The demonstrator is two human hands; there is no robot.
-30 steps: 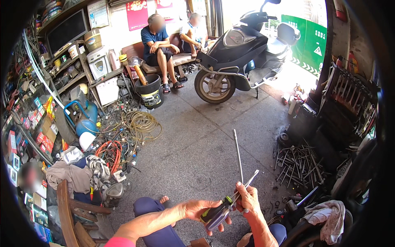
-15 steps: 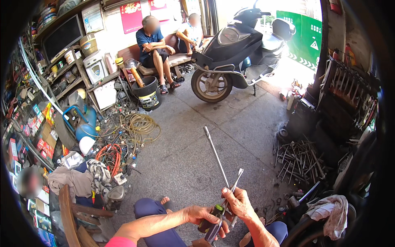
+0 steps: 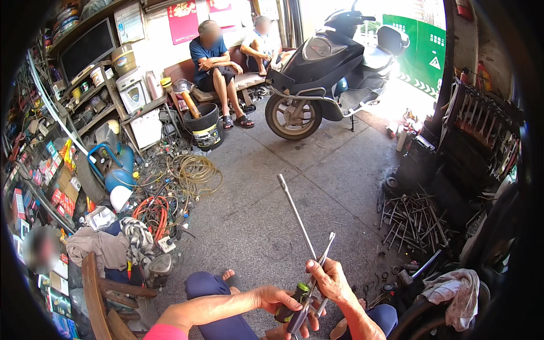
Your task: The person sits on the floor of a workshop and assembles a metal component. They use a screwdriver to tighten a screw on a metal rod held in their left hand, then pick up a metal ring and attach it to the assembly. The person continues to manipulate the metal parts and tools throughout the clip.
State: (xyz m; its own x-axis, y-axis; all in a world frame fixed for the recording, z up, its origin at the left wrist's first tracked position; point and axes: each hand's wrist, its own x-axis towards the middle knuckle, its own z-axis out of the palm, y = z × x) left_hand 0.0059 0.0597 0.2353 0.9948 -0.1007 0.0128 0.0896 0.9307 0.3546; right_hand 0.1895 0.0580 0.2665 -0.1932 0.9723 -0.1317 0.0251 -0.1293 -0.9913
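Observation:
Low in the middle of the head view, both hands hold a small bundle of hand tools. My left hand [image 3: 271, 297] is closed round a screwdriver handle in green and black [image 3: 301, 290] and a darker handle [image 3: 296, 321] beneath it. My right hand [image 3: 333, 281] grips the tools higher up, thumb on top. From it a long metal rod with a socket-like end [image 3: 297, 214] points up and away. A shorter silver tool [image 3: 328, 245] with a notched tip crosses beside the rod. Which shaft belongs to which handle is hidden by my fingers.
A black scooter [image 3: 323, 73] stands ahead; two people sit on a bench [image 3: 249, 79]. Coiled hoses [image 3: 195, 175] and clutter line the left. On the right lie a heap of metal tools [image 3: 416, 221] and a cloth [image 3: 453, 294]. A wooden chair [image 3: 90, 294] stands near left.
The long rod's tip has swung slightly left, and the handles have turned a little in my left hand. Both hands keep hold of the tools in nearly the same place.

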